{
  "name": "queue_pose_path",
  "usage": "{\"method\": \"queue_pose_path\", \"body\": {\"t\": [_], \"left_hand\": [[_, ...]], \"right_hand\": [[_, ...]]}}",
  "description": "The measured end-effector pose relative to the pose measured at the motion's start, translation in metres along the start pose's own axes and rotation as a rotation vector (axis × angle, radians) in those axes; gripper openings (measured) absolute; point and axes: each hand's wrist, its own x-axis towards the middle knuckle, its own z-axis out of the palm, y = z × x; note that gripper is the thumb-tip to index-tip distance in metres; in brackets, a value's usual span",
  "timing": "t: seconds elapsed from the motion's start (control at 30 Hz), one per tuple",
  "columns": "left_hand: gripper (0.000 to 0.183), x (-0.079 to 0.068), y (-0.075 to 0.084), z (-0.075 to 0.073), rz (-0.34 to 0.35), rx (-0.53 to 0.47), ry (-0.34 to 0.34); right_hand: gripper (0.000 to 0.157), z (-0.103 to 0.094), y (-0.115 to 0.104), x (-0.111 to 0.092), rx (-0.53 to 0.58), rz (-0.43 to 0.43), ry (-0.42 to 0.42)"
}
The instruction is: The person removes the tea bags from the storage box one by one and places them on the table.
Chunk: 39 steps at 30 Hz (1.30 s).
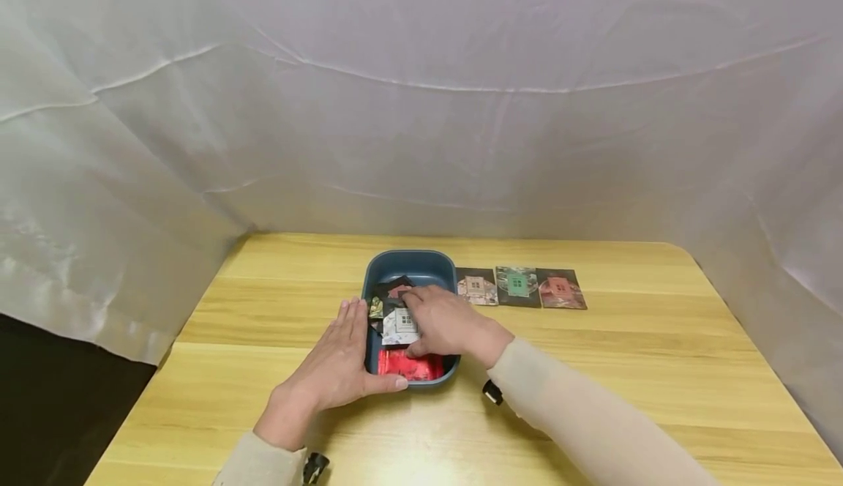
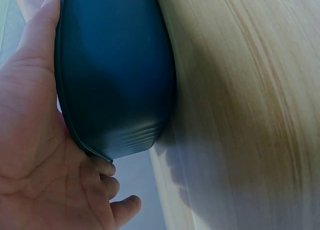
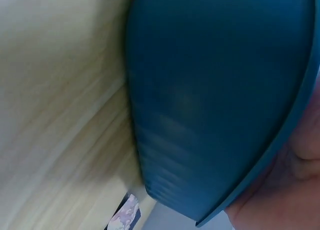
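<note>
A dark blue bin [image 1: 411,258] stands on the wooden table with small square packets inside. My left hand [image 1: 332,361] lies along its left side with fingers straight, the thumb on the near rim; the left wrist view shows that palm against the bin's rim. My right hand [image 1: 448,321] reaches into the bin over a black-and-white packet [image 1: 398,329], the thumb near the packet's lower edge. Its other fingertips are mostly hidden, so a grip cannot be made out. A shiny red packet [image 1: 408,366] lies at the bin's near end. Darker packets [image 1: 395,286] lie behind.
To the right of the bin, a pinkish packet [image 1: 477,287], a green packet [image 1: 518,286] and a red-printed packet [image 1: 561,289] lie in a row on the table [image 1: 626,369]. A pale cloth [image 1: 461,142] hangs behind the table and at its sides.
</note>
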Motion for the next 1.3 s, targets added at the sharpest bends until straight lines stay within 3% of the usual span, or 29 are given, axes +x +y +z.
{"method": "queue_pose_path", "body": {"t": [0.53, 0.97, 1.3], "left_hand": [[0.146, 0.004, 0.003, -0.001, -0.002, 0.007, -0.007], [0.144, 0.002, 0.003, -0.002, 0.004, -0.002, -0.007], [0.144, -0.001, 0.000, 0.000, 0.002, -0.005, 0.000]], "right_hand": [[0.108, -0.004, 0.005, 0.008, 0.030, 0.048, -0.052], [0.102, -0.004, 0.005, 0.006, -0.037, 0.023, 0.017], [0.097, -0.018, 0.002, -0.002, -0.180, -0.007, 0.083]]}}
